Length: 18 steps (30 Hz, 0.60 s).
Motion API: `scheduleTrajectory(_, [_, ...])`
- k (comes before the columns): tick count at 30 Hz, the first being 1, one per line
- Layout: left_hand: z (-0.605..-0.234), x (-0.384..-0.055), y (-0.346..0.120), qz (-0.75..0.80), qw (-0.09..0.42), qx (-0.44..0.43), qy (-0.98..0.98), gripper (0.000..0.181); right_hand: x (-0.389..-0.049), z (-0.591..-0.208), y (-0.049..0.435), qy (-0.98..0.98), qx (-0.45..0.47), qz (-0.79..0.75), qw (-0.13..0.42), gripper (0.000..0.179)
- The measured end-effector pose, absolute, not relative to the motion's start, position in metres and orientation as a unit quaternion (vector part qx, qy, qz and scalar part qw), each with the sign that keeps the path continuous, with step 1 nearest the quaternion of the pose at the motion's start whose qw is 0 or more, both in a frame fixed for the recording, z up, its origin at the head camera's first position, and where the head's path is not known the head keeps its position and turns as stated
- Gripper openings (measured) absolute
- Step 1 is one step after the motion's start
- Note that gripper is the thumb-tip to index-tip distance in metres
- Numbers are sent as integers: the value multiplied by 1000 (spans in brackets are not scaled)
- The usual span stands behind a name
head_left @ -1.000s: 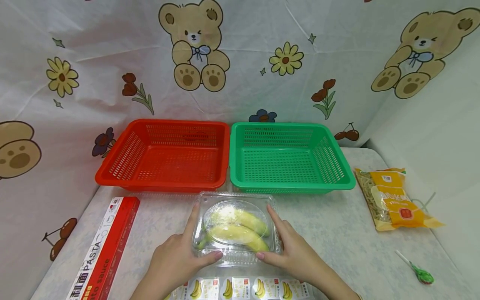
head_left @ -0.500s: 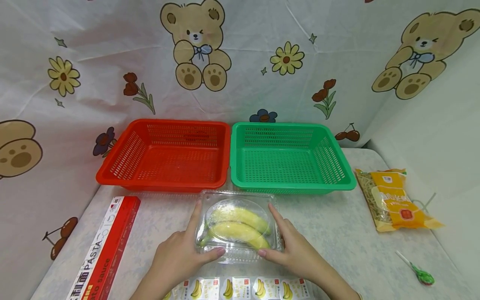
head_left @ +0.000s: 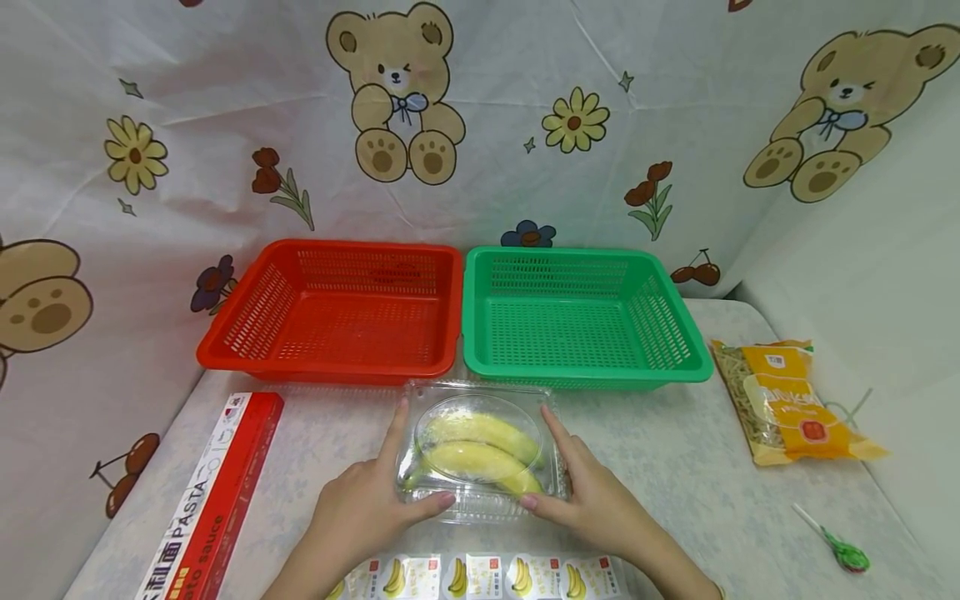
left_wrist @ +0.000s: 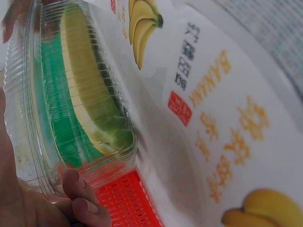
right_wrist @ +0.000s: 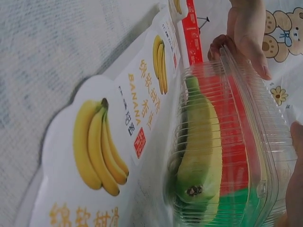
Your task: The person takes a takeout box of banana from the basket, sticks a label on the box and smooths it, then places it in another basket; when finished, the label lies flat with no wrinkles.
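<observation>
Barely lifted and nudged back toward the baskets since a second ago: the clear plastic clamshell box of yellow-green bananas (head_left: 480,454).

Left hand (head_left: 360,510) and right hand (head_left: 594,500) clasp its two sides, thumbs on the near edge, fingers stretched along the walls. It sits just before the red mesh basket (head_left: 333,310) and green mesh basket (head_left: 577,315), with the banana-printed card (head_left: 480,577) close below.

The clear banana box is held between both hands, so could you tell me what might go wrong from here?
The clear banana box is thin plastic, pressed only at its sides by the left hand and right hand; a hard grip might buckle it or pop the lid. The bananas lie loose and could slide. The green basket rim stands close behind and might catch it.
</observation>
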<state>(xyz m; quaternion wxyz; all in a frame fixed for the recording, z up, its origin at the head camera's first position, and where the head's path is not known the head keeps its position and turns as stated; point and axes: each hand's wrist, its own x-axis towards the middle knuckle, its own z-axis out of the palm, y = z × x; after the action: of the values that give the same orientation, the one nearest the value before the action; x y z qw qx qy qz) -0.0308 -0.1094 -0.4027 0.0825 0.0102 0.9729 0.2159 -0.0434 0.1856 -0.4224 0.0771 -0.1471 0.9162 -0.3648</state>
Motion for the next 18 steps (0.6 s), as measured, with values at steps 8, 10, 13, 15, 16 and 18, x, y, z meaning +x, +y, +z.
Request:
scheduleTrajectory(8, [-405,-32,-107,211,81,9,974,129,-45,-424,188,917,-158,-359,66,106])
scheduleTrajectory(10, [-405,-32,-107,210,80,10,974,129,-45,-424,189,918,-159,-357,63,106])
scheduleTrajectory(13, [-405,-32,-106,210,77,12,975,129,-45,-423,190,920,-157,-354,61,106])
scheduleTrajectory(15, [-404,-32,-106,208,76,12,975,128,-46,-422,191,921,-155,-352,64,106])
scheduleTrajectory(16, [-404,-33,-106,205,75,12,976,128,-46,-422,191,921,-155,-350,66,106])
scheduleTrajectory(18, [-403,-33,-106,202,76,12,976,128,-46,-421,192,922,-156,-347,70,106])
